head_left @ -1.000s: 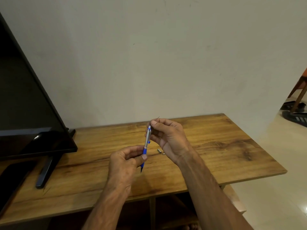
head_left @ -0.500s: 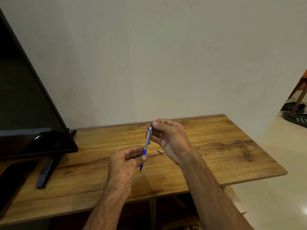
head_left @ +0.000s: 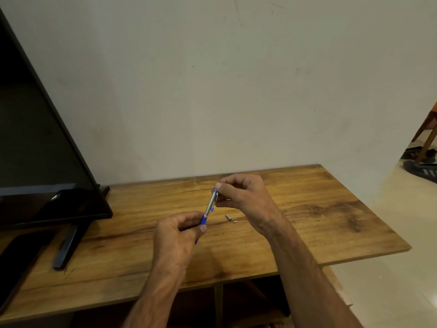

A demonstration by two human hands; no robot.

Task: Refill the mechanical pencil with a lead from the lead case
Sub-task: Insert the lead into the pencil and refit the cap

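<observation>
One mechanical pencil (head_left: pixel 211 203), blue and silver, tilted, above the wooden surface (head_left: pixel 307 221). Left hand (head_left: pixel 176 235) grips its lower blue end, fingers curled. Right hand (head_left: pixel 243 195) pinches one thin lead (head_left: pixel 221 177) at the pencil's top end. Two small loose parts on the surface, just beside each other: metal cap (head_left: pixel 228 217), white bit (head_left: pixel 235 221). One monitor (head_left: pixel 35 150) and one phone (head_left: pixel 16 256) at left.

The pencil (head_left: pixel 211 202), blue with a silver barrel, is held tilted, its tip down in the left hand (head_left: pixel 176 235) and its top by the right hand (head_left: pixel 243 192). A thin dark lead (head_left: pixel 221 178) pokes up from the right hand's pinch. A small metal cap (head_left: pixel 228 217) and a white eraser (head_left: pixel 234 221) lie together on the table (head_left: pixel 307 209).
</observation>
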